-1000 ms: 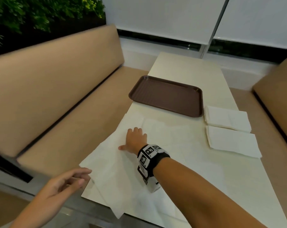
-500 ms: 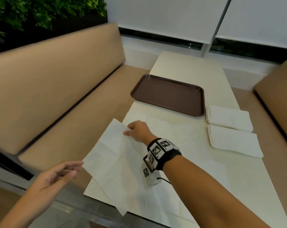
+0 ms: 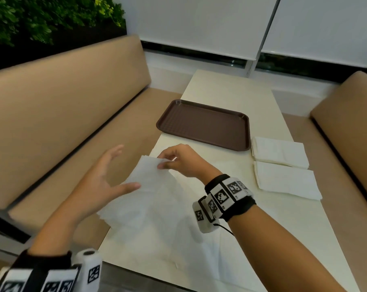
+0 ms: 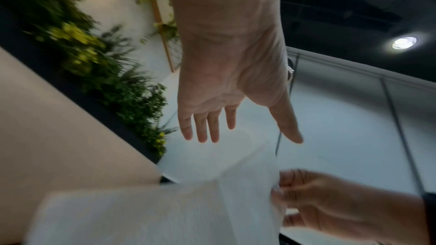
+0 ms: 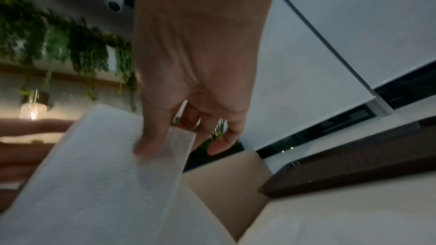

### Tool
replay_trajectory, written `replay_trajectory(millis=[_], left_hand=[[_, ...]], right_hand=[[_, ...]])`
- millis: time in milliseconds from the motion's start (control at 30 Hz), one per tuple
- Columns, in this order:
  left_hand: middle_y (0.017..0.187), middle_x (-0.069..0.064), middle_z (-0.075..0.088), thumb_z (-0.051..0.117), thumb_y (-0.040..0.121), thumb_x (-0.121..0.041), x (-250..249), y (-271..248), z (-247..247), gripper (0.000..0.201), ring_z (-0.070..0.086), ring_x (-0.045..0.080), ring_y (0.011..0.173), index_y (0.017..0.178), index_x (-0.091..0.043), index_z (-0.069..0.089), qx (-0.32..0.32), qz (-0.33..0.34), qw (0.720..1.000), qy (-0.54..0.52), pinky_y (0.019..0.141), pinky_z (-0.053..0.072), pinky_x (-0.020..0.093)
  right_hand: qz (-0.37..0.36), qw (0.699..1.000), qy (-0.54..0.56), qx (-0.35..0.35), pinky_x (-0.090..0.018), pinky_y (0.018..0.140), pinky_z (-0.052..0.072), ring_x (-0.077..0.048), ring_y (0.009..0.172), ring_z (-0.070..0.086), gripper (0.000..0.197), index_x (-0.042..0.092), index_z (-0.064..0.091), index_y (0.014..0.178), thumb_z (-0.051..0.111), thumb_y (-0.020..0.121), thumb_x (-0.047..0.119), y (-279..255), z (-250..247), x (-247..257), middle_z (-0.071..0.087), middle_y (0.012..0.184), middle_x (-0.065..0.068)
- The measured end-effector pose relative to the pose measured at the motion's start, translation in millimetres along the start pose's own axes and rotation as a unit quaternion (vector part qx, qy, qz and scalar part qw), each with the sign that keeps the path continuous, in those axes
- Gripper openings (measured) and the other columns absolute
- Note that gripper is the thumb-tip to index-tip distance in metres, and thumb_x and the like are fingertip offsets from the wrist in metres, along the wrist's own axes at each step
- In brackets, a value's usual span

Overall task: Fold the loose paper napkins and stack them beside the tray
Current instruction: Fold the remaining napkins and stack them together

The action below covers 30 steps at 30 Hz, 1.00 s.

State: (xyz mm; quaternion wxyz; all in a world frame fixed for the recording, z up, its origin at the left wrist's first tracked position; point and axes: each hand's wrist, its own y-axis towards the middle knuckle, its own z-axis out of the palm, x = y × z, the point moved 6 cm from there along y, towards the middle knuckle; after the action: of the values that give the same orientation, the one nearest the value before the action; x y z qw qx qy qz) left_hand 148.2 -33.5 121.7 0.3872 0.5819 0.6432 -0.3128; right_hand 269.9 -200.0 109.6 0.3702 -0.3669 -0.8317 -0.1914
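Observation:
A loose white paper napkin point(image 3: 155, 186) hangs lifted above the near left of the cream table point(image 3: 283, 239). My right hand point(image 3: 168, 163) pinches its far corner between thumb and fingers, which the right wrist view also shows on the napkin point(image 5: 99, 165). My left hand point(image 3: 106, 178) is spread with straight fingers at the napkin's left edge, holding nothing; the left wrist view shows this hand point(image 4: 235, 133) just above the sheet point(image 4: 200, 193). More unfolded napkins point(image 3: 157, 239) lie flat under the lifted one. Two folded napkins point(image 3: 283, 165) lie right of the brown tray point(image 3: 203, 123).
Tan padded benches point(image 3: 62, 102) run along both long sides of the table. The tray sits mid-table near the left edge. White blinds point(image 3: 199, 24) cover the window at the far end, and green plants point(image 3: 41, 17) stand behind the left bench.
My right hand has lifted the napkin's corner off the table and drawn it up and to the right. My left hand has come up from the table's near edge to the sheet's left side.

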Motion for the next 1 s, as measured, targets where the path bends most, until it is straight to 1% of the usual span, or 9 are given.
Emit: replay_trajectory(millis=[67, 133, 300, 467, 567, 700, 800, 900, 1000], left_hand=[[0.121, -0.027, 0.05, 0.085, 0.054, -0.043, -20.5, 16.4, 15.3, 0.092, 0.044, -0.009, 0.117, 0.128, -0.055, 0.032, 0.042, 0.003, 0.999, 0.021, 0.092, 0.036, 0.02], [0.101, -0.028, 0.064, 0.084, 0.064, -0.035, -41.7, 31.3, 24.4, 0.063, 0.059, -0.009, 0.096, 0.114, -0.051, 0.05, 0.062, 0.028, 0.997, 0.024, 0.081, 0.048, 0.022], [0.078, -0.009, 0.075, 0.068, 0.086, -0.017, -62.3, 62.5, 58.9, 0.007, 0.07, 0.006, 0.067, 0.087, -0.024, 0.071, 0.123, 0.012, 0.991, -0.052, 0.061, 0.053, 0.023], [0.087, -0.001, 0.076, 0.069, 0.085, -0.018, -65.6, 94.1, 101.8, 0.01, 0.071, 0.011, 0.078, 0.094, -0.02, 0.073, 0.187, -0.001, 0.978, -0.094, 0.074, 0.055, 0.03], [0.105, 0.001, 0.071, 0.081, 0.072, -0.03, -49.2, 121.5, 121.0, 0.037, 0.065, 0.012, 0.098, 0.106, -0.025, 0.067, 0.27, -0.007, 0.962, 0.028, 0.093, 0.048, 0.032], [0.098, 0.004, 0.066, 0.075, 0.08, -0.014, -15.7, 146.7, 137.8, 0.03, 0.062, 0.019, 0.091, 0.106, -0.023, 0.063, 0.287, -0.04, 0.947, 0.141, 0.072, 0.046, 0.022], [0.087, 0.001, 0.063, 0.068, 0.085, -0.008, 3.0, 148.8, 154.7, 0.023, 0.061, 0.018, 0.078, 0.108, -0.012, 0.066, 0.27, -0.044, 0.948, 0.165, 0.058, 0.045, 0.015], [0.102, 0.01, 0.063, 0.067, 0.085, -0.007, 20.1, 147.2, 171.2, 0.025, 0.058, 0.019, 0.085, 0.11, -0.007, 0.067, 0.265, -0.046, 0.938, 0.217, 0.07, 0.046, 0.021], [0.125, 0.01, 0.057, 0.071, 0.083, -0.019, 24.9, 148.0, 176.6, 0.042, 0.055, 0.02, 0.101, 0.122, -0.015, 0.057, 0.247, -0.058, 0.936, 0.246, 0.08, 0.042, 0.024]], right_hand=[[-0.017, 1.0, 0.022, -0.001, -0.019, 0.075, 0.049, -0.018, 0.079, 0.062, 0.012, 0.009, 0.072, 0.093, 0.072, 0.082, 0.013, -5.9, -15.9, 13.4, 0.07, 0.088, -0.004], [-0.026, 0.998, 0.061, -0.017, -0.032, 0.078, 0.053, -0.022, 0.079, 0.065, 0.015, 0.014, 0.068, 0.092, 0.075, 0.079, 0.011, -14.0, -35.7, 22.8, 0.07, 0.086, -0.006], [0.027, 0.996, 0.054, -0.065, -0.028, 0.077, 0.052, -0.013, 0.075, 0.063, 0.022, 0.022, 0.065, 0.087, 0.079, 0.075, 0.01, -38.1, -84.2, 6.5, 0.069, 0.084, -0.008], [0.104, 0.984, 0.067, -0.128, -0.026, 0.072, 0.052, -0.011, 0.072, 0.063, 0.012, 0.02, 0.066, 0.082, 0.074, 0.08, 0.011, -62.0, -111.5, -24.0, 0.066, 0.075, 0.004], [0.159, 0.965, 0.048, -0.201, -0.032, 0.072, 0.056, -0.017, 0.075, 0.063, 0.01, 0.016, 0.067, 0.083, 0.072, 0.08, 0.009, -75.2, -126.9, -49.2, 0.066, 0.078, -0.002], [0.254, 0.939, 0.042, -0.23, -0.043, 0.08, 0.058, -0.021, 0.078, 0.062, 0.011, 0.013, 0.064, 0.085, 0.071, 0.08, 0.007, -94.9, -117.6, -101.1, 0.062, 0.08, -0.004], [0.31, 0.92, 0.032, -0.235, -0.036, 0.072, 0.057, -0.02, 0.074, 0.06, 0.007, 0.011, 0.063, 0.082, 0.068, 0.081, 0.007, -110.2, -100.6, -133.6, 0.061, 0.077, -0.002], [0.33, 0.918, 0.003, -0.219, -0.024, 0.062, 0.05, -0.019, 0.077, 0.059, 0.002, 0.01, 0.064, 0.084, 0.064, 0.084, 0.008, -121.2, -88.8, -147.9, 0.062, 0.082, -0.003], [0.301, 0.927, -0.007, -0.224, -0.029, 0.073, 0.053, -0.016, 0.08, 0.058, 0.005, 0.013, 0.064, 0.085, 0.062, 0.088, 0.01, -123.8, -92.3, -147.8, 0.061, 0.082, 0.002]])
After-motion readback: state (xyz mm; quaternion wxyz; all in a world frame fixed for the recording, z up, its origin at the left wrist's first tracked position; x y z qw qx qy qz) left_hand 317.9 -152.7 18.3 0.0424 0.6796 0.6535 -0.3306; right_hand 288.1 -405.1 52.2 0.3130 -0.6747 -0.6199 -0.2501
